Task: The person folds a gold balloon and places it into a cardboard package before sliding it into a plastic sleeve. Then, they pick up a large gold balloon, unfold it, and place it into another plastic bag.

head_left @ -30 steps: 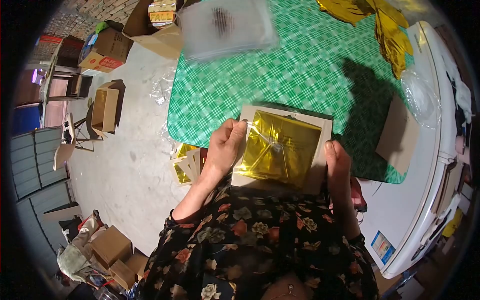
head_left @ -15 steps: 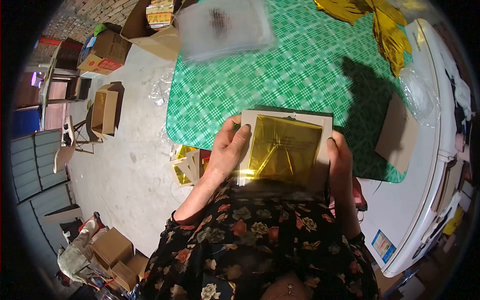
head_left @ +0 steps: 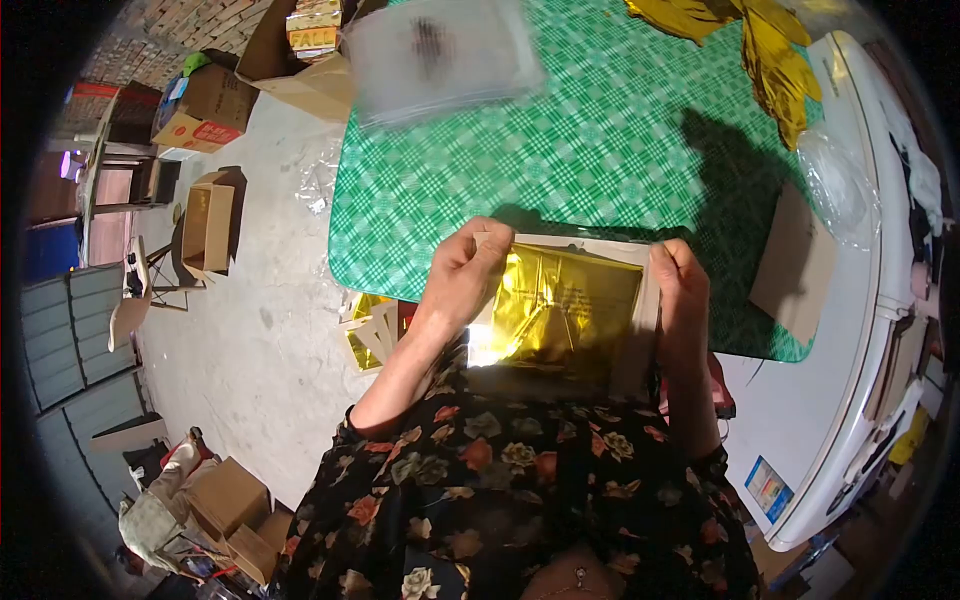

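gold pack (head_left: 570,305) on a card (head_left: 647,305), pinched at both far corners.
left hand (head_left: 465,272) and right hand (head_left: 682,285) are closed on the card, thumbs on top, probably to keep it square and the pack flat on it, between the shirt (head_left: 520,485) and the near edge of the table (head_left: 450,180). a box (head_left: 312,88) holds printed packets (head_left: 314,28); clear sleeves (head_left: 450,55) lie beside it. whether a sleeve wraps the card, i cannot tell.
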### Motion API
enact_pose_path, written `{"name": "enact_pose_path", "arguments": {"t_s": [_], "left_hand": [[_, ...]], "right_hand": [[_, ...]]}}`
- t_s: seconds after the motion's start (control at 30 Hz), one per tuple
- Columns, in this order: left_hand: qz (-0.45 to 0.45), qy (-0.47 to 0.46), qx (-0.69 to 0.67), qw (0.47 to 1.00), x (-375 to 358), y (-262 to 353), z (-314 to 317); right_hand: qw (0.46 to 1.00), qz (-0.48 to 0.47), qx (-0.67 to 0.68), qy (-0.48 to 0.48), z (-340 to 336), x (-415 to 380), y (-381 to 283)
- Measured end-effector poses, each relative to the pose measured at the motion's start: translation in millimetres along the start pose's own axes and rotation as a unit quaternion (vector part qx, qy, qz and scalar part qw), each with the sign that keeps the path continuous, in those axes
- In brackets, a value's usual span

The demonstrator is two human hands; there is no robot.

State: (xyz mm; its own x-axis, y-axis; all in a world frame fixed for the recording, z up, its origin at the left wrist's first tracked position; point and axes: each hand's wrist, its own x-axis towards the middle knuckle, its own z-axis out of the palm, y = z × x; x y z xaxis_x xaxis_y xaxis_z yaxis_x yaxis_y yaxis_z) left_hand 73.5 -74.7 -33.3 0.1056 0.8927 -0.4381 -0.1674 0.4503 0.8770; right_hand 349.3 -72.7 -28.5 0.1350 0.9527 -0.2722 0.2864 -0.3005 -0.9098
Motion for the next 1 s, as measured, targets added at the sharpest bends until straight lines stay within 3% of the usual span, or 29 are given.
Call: {"name": "enact_pose_path", "arguments": {"t_s": [0.07, 0.17, 0.27, 0.33, 0.47, 0.57, 0.67, 0.7, 0.73, 0.8, 0.83, 0.93, 0.97, 1.0], "left_hand": [[0.032, 0.038, 0.015, 0.999, 2.1, -3.6, 12.1], [0.015, 0.033, 0.020, 0.999, 1.6, -4.4, 10.3], [0.040, 0.043, 0.035, 0.998, 2.1, -11.8, 10.0], [0.061, 0.041, 0.043, 0.996, 4.2, -19.3, 7.6], [0.097, 0.031, 0.067, 0.993, 8.1, -28.0, 4.0], [0.041, 0.033, 0.033, 0.998, 3.5, -18.0, 5.7], [0.029, 0.042, -0.084, 0.995, -4.7, -5.1, 16.3], [-0.026, 0.091, -0.050, 0.994, -17.1, 8.8, 22.8], [-0.047, 0.059, -0.029, 0.997, -23.9, 4.0, 17.2], [-0.089, -0.004, 0.013, 0.996, -35.8, -9.3, -0.7], [-0.087, -0.023, -0.038, 0.995, -44.9, -13.8, 0.6], [-0.188, -0.030, -0.050, 0.980, -68.7, -7.6, -7.5], [-0.204, 0.009, -0.058, 0.977, -76.2, -2.5, -1.9], [-0.183, -0.034, -0.039, 0.982, -80.4, -7.3, -6.4]], "right_hand": [[1.000, 0.003, 0.010, 0.008, -0.1, 1.8, -0.3], [1.000, -0.004, 0.012, 0.011, -0.4, 5.8, 10.1], [0.999, 0.003, 0.033, 0.012, 1.1, 6.1, 11.6], [0.993, 0.017, 0.116, 0.031, 8.8, 0.4, -0.7], [0.993, 0.000, 0.119, 0.028, 1.9, 0.2, 5.1], [0.996, -0.038, 0.078, 0.001, -5.1, -2.2, 13.2], [0.999, -0.037, 0.023, -0.007, -11.3, -11.4, 22.1], [0.999, -0.037, 0.017, -0.012, -15.8, -18.2, 31.5], [0.999, -0.036, 0.011, -0.017, -19.5, -27.0, 37.1], [0.999, 0.006, 0.041, -0.016, -24.9, -51.4, 38.3], [0.998, 0.027, 0.056, -0.017, -27.7, -63.4, 38.6], [0.991, 0.092, 0.027, -0.091, -41.3, -92.3, 40.6], [0.985, 0.117, 0.037, -0.118, -43.2, -96.9, 37.4], [0.978, 0.142, 0.047, -0.144, -44.5, -101.0, 33.0]]}}
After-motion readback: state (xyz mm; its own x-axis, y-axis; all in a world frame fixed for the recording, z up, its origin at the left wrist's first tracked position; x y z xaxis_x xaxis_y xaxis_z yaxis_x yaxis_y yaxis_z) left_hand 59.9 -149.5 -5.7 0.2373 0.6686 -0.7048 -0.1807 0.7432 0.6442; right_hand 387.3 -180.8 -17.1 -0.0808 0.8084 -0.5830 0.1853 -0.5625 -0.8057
